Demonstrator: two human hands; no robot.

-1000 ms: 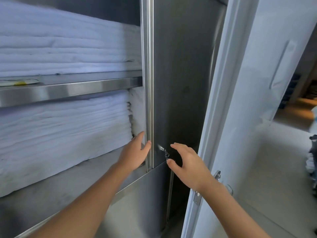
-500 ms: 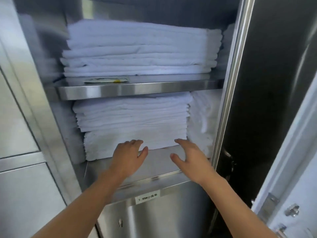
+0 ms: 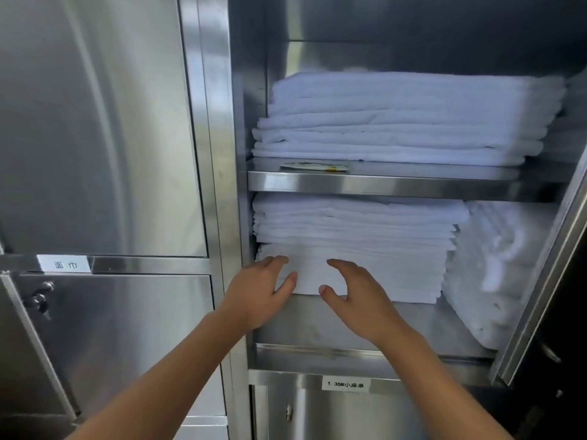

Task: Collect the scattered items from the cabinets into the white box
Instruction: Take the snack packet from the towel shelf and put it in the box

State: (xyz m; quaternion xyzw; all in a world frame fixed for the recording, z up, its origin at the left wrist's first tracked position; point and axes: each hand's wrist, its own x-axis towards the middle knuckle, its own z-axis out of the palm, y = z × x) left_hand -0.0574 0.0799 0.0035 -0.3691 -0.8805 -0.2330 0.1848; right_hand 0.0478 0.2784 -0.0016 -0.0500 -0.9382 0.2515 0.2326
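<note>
1. Packet: small, flat, white w/ a yellow mark. It lies on the front of the upper shelf, at 12 o'clock from the gap between L hand and R hand. Nothing touches it.
2. Upper stack of folded white linen sits just behind the packet on the same shelf.
3. Cabinet is stainless steel, and this compartment stands open. Its right upright runs at 3 o'clock.
4. Lower shelf carries the lower stack of folded white linen. A second pile is just beside it at 3 o'clock.
5. L hand: fingers nearly straight, thumb out, gripping nothing. Its fingertips are at the btm-left corner of the lower stack; can't tell if they touch.
6. R hand: relaxed, fingers lightly curved and spread, holding nothing. It is in front of the lower stack's btm edge, over the lower shelf.
7. Both hands are near each other, w/ the stack's front showing between them.
8. Label at 6 o'clock, under the lower shelf, reads "1 35M" + Chinese chars.
9. A second label is at 9 o'clock on the closed neighbouring unit, w/ a lock and key below it.
</note>
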